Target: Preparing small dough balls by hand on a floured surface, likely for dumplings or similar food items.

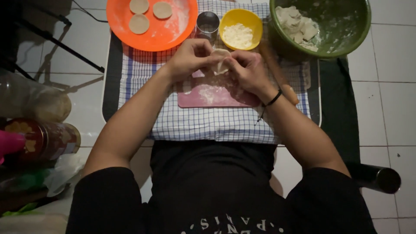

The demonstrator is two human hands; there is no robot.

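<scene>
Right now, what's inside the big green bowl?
The green bowl holds pale dough pieces dusted with flour. Its near wall hides part of the bottom.

Plate [151,32] left of cup [207,25], bowl [241,28], basin [320,47].

surface: white tiled floor [390,56], grout lines visible. lying directly on it: a dark mat [338,104], with a checked cloth [208,125] of blue lines on white spread over it. on the cloth: pink board [208,97] dusted with flour, orange plate [169,26] at far left, metal cup [207,25] just beside a yellow bowl [240,28], green bowl [329,30] at far right. on the floor at left: jars [43,121], partly in shadow. at right: a dark cylinder [377,177].
</scene>
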